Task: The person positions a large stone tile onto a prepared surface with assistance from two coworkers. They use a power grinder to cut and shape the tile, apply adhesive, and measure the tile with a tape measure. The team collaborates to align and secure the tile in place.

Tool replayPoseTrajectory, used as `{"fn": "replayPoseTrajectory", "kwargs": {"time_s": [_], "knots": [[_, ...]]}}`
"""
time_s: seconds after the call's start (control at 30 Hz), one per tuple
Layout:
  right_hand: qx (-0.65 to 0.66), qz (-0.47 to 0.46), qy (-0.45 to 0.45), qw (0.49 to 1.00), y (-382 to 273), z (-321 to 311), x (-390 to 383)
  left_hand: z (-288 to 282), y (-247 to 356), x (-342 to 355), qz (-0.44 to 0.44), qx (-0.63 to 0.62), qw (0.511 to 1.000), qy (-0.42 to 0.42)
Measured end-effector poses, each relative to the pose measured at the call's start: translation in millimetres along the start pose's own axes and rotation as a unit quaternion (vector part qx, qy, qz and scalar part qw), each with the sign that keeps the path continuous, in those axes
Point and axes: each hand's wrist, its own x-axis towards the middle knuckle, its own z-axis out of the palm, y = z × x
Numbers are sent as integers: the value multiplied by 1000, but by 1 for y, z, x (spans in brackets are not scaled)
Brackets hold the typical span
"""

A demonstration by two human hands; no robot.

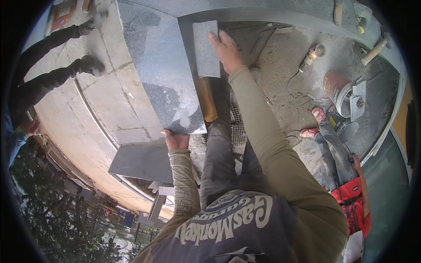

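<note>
A long grey stone slab (153, 57), with paler wet-looking patches, lies in front of me to the left. My left hand (178, 141) is at its near end, palm up. The thumb is by the corner and the fingers go out of sight under the edge, closed on the slab as far as I can see. Farther off, my right hand (227, 51) grips a small rectangular grey stone piece (205, 48) by its right edge, thumb on its face. This piece stands just right of the long slab. Below it shows a yellow-brown strip (208, 103), partly covered by the slab.
A dark grey slab (142, 162) sits left of my left forearm. On the dusty right-hand floor are a corded power tool (312, 57), a bucket (335, 90) and a hammer (375, 52). A person in red (351, 201) is at right; another person's legs (48, 74) are at left.
</note>
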Motion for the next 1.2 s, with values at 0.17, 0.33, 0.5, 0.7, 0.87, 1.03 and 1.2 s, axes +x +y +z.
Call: {"fn": "replayPoseTrajectory", "kwargs": {"time_s": [0.17,0.33,0.5,0.7,0.87,1.03,1.2], "knots": [[-155,15,-89,984,-11,40,10,16,-3,-5,3,27,999,18],[-68,124,-141,980,-29,57,12,5,-2,-2,2,1,1000,25],[187,162,-122,961,-14,57,-2,9,-4,-1,12,-10,1000,15],[344,211,-156,902,-15,54,-7,7,-2,1,-4,-47,998,37],[323,227,-155,906,-11,61,-12,15,-3,-3,-8,-41,998,51],[330,221,-122,909,-1,66,-22,21,-2,-5,-10,-50,997,64],[321,241,-109,909,16,67,-18,10,-2,2,-5,-16,999,42]]}}
